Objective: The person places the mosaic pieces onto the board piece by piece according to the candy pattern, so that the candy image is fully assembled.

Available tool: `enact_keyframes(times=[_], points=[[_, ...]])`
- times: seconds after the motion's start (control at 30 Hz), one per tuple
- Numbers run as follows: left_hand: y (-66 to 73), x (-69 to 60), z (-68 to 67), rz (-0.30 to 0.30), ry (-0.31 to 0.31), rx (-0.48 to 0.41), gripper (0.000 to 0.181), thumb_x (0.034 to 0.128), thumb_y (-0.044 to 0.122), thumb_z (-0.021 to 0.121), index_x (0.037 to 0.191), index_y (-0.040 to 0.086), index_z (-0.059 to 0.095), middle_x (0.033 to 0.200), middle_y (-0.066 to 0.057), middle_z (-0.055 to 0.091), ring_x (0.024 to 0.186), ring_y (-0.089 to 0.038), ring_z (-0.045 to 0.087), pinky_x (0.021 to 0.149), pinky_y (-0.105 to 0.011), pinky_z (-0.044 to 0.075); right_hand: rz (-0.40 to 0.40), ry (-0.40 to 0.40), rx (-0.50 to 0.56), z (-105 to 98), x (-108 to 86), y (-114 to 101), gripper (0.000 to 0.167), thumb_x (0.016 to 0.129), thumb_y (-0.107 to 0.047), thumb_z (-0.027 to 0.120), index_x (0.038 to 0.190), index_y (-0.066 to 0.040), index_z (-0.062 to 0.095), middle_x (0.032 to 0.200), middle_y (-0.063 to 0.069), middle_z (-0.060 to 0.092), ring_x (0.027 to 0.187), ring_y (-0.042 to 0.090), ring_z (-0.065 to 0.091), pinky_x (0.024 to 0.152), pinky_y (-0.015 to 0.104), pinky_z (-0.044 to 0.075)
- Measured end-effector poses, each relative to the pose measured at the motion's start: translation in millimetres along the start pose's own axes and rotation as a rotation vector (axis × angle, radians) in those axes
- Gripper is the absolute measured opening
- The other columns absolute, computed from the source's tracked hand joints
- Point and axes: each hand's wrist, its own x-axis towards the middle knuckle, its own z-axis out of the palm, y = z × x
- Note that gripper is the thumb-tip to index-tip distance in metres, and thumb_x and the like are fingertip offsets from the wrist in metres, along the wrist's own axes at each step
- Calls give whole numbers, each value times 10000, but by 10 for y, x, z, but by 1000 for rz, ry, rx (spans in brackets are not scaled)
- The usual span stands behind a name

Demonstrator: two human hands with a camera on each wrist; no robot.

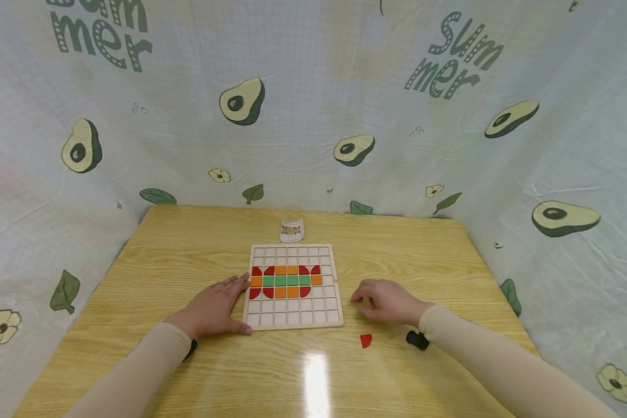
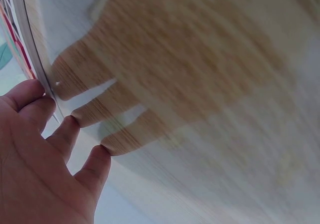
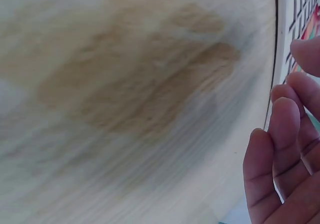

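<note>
A wooden grid board lies on the table, with red, orange and green tiles in several of its squares. Along its middle row runs a band of green tiles. My left hand rests at the board's near left corner, fingers reaching the left edge and thumb by the front edge. In the left wrist view its fingertips touch the tabletop beside the board. Right of the board hovers my right hand, fingers loosely bent, nothing visible between thumb and fingertips. One loose red quarter-round tile lies below that hand.
Behind the board lies a small pattern card showing a similar coloured design. The wooden table ends at a hanging cloth printed with avocados. A black wrist device shows by the right forearm.
</note>
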Motion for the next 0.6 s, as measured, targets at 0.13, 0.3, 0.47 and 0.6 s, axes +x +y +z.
enact_keyframes(times=[0.13, 0.3, 0.47, 0.6], points=[[0, 4, 4, -2, -3, 7, 1121, 705, 753, 721, 1515, 42, 409, 1610, -104, 289, 1440, -373, 299, 1109, -595, 288, 17, -33, 36, 23, -114, 16, 209, 889, -272, 755, 1088, -210, 740, 963, -136, 610, 616, -5, 479, 592, 218, 449], [12, 1, -7, -5, -7, 4, 1116, 707, 745, 727, 1512, 40, 411, 1608, -107, 292, 1442, -373, 295, 1108, -600, 286, -16, -76, 91, 62, -212, 2, 263, 857, -328, 783, 1087, -210, 737, 995, -129, 628, 636, 4, 512, 626, 219, 464], [17, -5, -14, -9, -7, 1, 1111, 708, 739, 731, 1507, 34, 416, 1608, -110, 291, 1440, -377, 297, 1109, -598, 285, -54, -102, 102, 112, -248, 5, 333, 834, -430, 795, 1093, -229, 733, 1030, -142, 631, 709, 14, 547, 684, 221, 476], [9, -7, -7, -6, -4, 4, 1110, 711, 742, 726, 1508, 34, 414, 1610, -107, 287, 1440, -376, 298, 1111, -593, 286, -69, -115, 108, 127, -253, 1, 367, 811, -461, 809, 1094, -242, 728, 1039, -150, 626, 773, 39, 564, 719, 232, 482]])
